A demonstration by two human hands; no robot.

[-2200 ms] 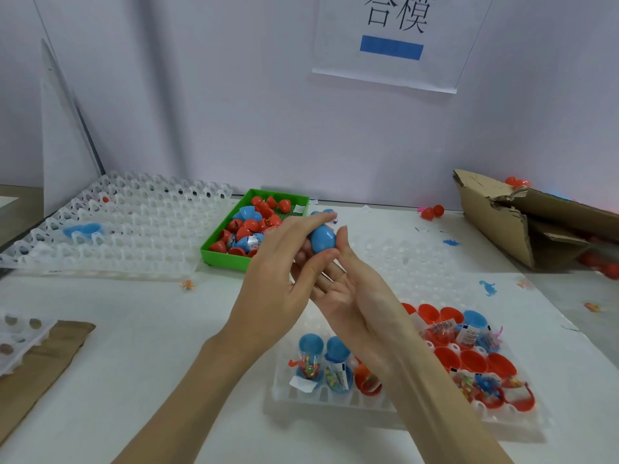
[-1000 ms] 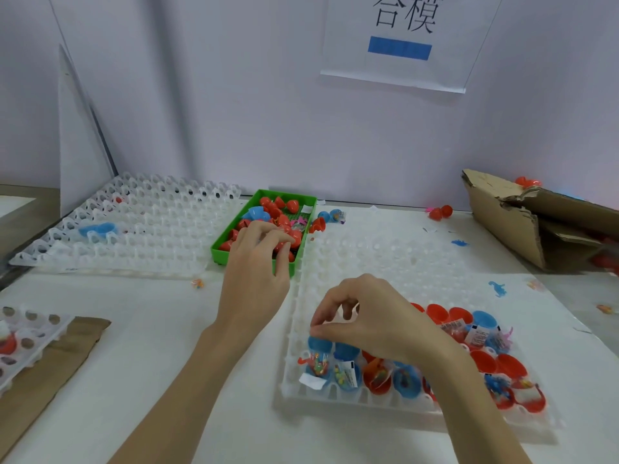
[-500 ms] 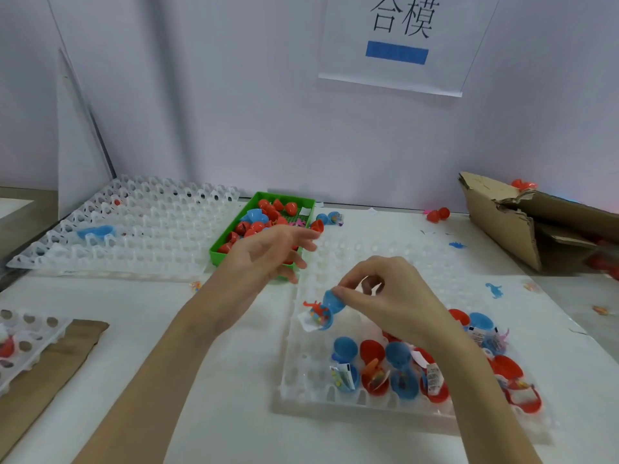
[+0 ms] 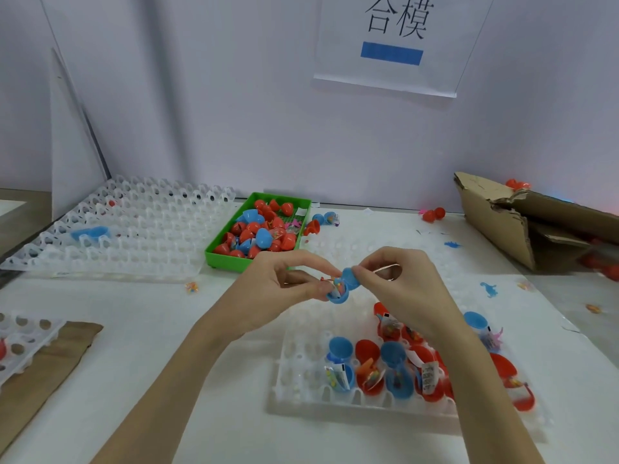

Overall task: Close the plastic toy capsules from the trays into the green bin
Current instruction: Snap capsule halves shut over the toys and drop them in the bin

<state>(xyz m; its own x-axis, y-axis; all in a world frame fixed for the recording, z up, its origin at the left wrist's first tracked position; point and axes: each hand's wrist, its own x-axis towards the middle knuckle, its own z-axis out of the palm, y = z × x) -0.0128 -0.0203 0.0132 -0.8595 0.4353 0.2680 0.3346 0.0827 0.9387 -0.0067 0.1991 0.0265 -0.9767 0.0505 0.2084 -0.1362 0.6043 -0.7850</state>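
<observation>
The blue capsule (image 4: 342, 287) hangs open above the far part of the near tray (image 4: 301, 393), between your hands: left hand (image 4: 284, 286) pinches the lower half, right hand (image 4: 398, 283) pinches the cap, tilted rightward. Green bin (image 4: 223, 259) lies beyond, left.

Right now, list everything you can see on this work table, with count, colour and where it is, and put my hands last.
blue capsule: one, still open with a toy inside, held above the near tray
near tray: one, clear plastic, front right; holds roughly a dozen open red and blue capsules
green bin: one, table centre back; piled with red and blue capsules
far tray: one, clear, back left; a blue piece lies on it
small tray: one, clear, left edge, partly on brown card
cardboard box: one, brown, torn, back right
paper sign: one, white with blue bar, on wall
left hand: pinches the capsule
right hand: pinches the capsule
</observation>
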